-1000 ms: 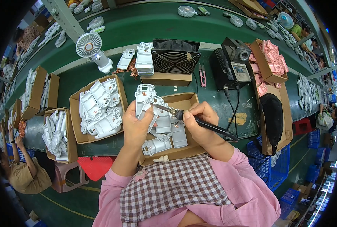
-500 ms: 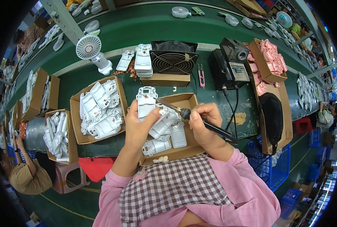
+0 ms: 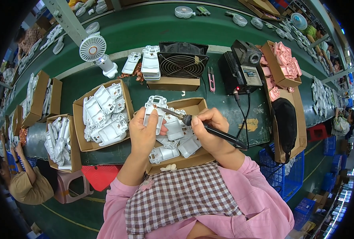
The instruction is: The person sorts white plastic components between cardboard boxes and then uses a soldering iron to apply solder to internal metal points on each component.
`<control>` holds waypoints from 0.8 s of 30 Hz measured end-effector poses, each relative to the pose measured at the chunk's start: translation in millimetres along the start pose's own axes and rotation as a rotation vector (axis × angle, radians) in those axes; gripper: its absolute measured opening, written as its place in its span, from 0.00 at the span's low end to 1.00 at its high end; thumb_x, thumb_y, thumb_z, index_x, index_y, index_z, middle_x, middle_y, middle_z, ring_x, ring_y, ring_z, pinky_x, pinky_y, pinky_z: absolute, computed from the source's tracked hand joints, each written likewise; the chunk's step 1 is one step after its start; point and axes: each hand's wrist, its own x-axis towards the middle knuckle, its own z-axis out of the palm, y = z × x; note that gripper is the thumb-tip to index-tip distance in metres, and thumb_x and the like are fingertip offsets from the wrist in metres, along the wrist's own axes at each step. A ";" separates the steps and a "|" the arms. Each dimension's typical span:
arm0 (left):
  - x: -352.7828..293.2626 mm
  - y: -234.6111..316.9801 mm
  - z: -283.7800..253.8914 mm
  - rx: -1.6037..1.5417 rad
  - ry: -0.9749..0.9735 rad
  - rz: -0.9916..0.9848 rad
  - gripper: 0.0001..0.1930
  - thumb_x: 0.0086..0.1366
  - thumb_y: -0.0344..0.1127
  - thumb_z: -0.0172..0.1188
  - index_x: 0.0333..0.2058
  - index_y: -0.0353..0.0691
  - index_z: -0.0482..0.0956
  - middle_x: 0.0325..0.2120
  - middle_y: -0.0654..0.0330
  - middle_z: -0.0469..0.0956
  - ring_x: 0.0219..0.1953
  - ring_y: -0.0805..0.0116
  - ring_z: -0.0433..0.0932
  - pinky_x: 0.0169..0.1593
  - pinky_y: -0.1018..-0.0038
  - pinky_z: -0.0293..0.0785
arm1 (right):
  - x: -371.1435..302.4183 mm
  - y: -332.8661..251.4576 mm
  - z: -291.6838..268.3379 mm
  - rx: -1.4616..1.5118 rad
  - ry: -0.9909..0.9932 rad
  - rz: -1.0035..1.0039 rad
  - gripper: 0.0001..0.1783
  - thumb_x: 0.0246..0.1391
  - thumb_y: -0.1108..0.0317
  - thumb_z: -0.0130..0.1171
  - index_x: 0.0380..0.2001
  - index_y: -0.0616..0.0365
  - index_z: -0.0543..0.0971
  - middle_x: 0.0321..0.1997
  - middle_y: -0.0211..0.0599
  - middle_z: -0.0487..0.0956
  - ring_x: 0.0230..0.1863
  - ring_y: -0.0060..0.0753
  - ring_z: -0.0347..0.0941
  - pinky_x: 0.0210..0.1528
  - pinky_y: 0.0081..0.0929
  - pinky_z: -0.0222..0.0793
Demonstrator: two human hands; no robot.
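My left hand (image 3: 141,133) grips a white plastic housing (image 3: 157,100), thumb pressed on its face. My right hand (image 3: 213,128) is closed around a soldering iron (image 3: 229,138), held like a pen and slanting down to the right. Its metal tip reaches the upper part of the housing by a small copper-coloured spot; whether it touches cannot be made out. Beneath both hands stands a cardboard box (image 3: 198,104) with several more white housings (image 3: 164,154). To the left, another cardboard box (image 3: 90,148) is heaped with similar housings (image 3: 110,129).
A black fan unit (image 3: 183,65) stands behind the hands, beside stacked housings (image 3: 150,59). A white handheld fan (image 3: 93,49), pink snips (image 3: 211,81) and a black soldering station (image 3: 234,71) are around it. Pink parts (image 3: 284,59) fill a right-hand box. A co-worker (image 3: 29,183) sits at left.
The housing has moved slightly down and right, and the iron's tip has shifted left over it. A red light now shows on the station. Fan parts on the belt have slid left.
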 end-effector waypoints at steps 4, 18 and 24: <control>-0.1 0.5 0.8 0.001 0.005 0.003 0.10 0.67 0.35 0.50 0.37 0.34 0.74 0.22 0.58 0.78 0.18 0.75 0.76 0.21 0.81 0.74 | 0.0 0.9 0.0 -0.011 0.000 -0.002 0.07 0.49 0.76 0.61 0.25 0.62 0.72 0.22 0.33 0.76 0.21 0.14 0.67 0.22 0.15 0.62; -0.6 2.7 -0.2 -0.012 0.005 -0.022 0.09 0.67 0.33 0.49 0.36 0.33 0.74 0.23 0.58 0.77 0.19 0.76 0.76 0.22 0.81 0.75 | -0.1 -1.4 0.2 -0.047 -0.018 0.029 0.07 0.49 0.75 0.62 0.25 0.62 0.72 0.21 0.32 0.76 0.20 0.14 0.67 0.21 0.15 0.62; 1.4 -2.2 -0.2 -0.036 -0.008 -0.001 0.09 0.67 0.34 0.49 0.39 0.34 0.74 0.24 0.58 0.78 0.21 0.76 0.76 0.24 0.81 0.75 | -3.0 3.3 0.4 0.041 0.014 0.014 0.07 0.49 0.76 0.61 0.26 0.62 0.72 0.22 0.32 0.75 0.21 0.14 0.67 0.22 0.15 0.62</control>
